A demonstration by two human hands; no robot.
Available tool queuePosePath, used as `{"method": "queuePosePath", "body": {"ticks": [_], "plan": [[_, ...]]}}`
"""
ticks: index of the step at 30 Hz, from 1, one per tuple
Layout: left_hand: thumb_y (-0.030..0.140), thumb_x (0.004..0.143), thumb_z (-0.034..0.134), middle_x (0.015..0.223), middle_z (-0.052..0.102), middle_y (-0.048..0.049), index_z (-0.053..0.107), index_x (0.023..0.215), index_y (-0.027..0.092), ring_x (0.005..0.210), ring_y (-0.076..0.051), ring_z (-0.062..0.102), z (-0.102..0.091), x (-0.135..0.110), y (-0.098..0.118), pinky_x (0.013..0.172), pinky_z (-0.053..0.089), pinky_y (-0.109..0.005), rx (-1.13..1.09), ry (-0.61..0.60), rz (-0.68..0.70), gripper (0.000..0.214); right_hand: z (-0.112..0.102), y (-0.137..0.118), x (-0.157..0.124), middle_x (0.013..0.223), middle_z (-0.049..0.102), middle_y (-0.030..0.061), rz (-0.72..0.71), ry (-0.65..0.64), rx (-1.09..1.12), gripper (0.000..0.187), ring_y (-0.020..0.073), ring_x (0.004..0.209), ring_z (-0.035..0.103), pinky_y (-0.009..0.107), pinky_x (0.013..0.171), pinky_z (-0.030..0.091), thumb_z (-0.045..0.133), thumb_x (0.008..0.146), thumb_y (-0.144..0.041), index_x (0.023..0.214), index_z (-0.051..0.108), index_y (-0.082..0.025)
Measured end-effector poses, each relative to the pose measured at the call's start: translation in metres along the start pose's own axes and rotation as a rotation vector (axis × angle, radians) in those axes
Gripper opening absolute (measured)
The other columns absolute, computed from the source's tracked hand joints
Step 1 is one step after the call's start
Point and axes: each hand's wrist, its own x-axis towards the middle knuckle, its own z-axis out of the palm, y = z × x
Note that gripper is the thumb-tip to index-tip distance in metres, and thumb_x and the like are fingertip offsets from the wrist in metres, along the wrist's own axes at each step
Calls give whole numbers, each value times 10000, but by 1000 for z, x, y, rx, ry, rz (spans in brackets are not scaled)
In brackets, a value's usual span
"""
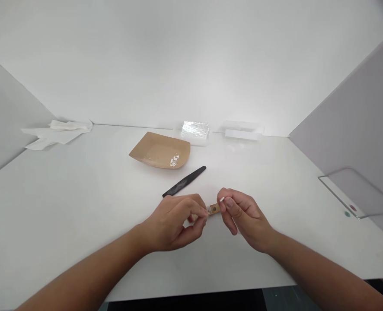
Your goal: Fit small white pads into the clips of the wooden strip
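Note:
My right hand (243,216) pinches a small white piece (221,199) between thumb and fingertips. My left hand (180,220) is closed, its thumb and index fingertip pressed together; whatever they hold is too small to make out. Between my two hands shows a short tan, wood-like piece (214,209) with a dark round spot. Fingers cover both of its ends, so I cannot tell whether it is held or lies on the table. Just beyond my left hand lies a black nail file (184,181), with whitish dust toward its near end.
A brown paper tray (155,149) holds several white flakes at its right. Shiny clear packets (194,130) and a white strip (241,134) sit by the back wall. White tissues (58,133) lie far left. A wire frame (340,196) leans on the right wall, near a green dot (347,214).

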Motion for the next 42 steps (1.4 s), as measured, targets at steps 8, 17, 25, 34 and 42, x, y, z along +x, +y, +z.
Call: {"method": "queuePosePath", "body": {"ticks": [8,17,25,34,42], "plan": [[5,848,653,1043,727,-62,579,1017,195,749,-98,677,0,5,-2,490,564,-137,57,76,-42,265,-7,5,5,496,442,-93,29,89,-8,369,119,515,340,306,644,350,491,1091,-540,927,590,-225],[18,852,644,972,762,-37,552,919,199,695,-85,683,0,6,0,447,516,-117,90,78,-69,214,-9,7,10,491,407,-94,33,155,-24,383,109,510,313,286,597,329,512,1079,-555,920,597,-216],[75,941,646,967,778,-51,601,888,189,739,-106,725,-2,8,-1,498,534,-143,88,60,-118,133,-11,10,12,486,398,-87,26,178,-56,394,114,515,321,278,590,343,513,1074,-560,900,596,-216],[251,964,719,867,814,-9,664,860,198,675,-115,715,-8,8,-9,551,576,-188,204,207,-356,130,-11,9,13,491,382,-88,20,203,-104,399,114,507,301,274,567,337,510,1067,-572,914,606,-217],[314,888,788,841,793,29,680,860,221,648,-117,701,-29,16,-18,573,592,-217,380,341,-507,145,-10,8,12,486,370,-91,11,224,-113,419,105,495,279,270,540,323,525,1053,-593,910,614,-210]]}}
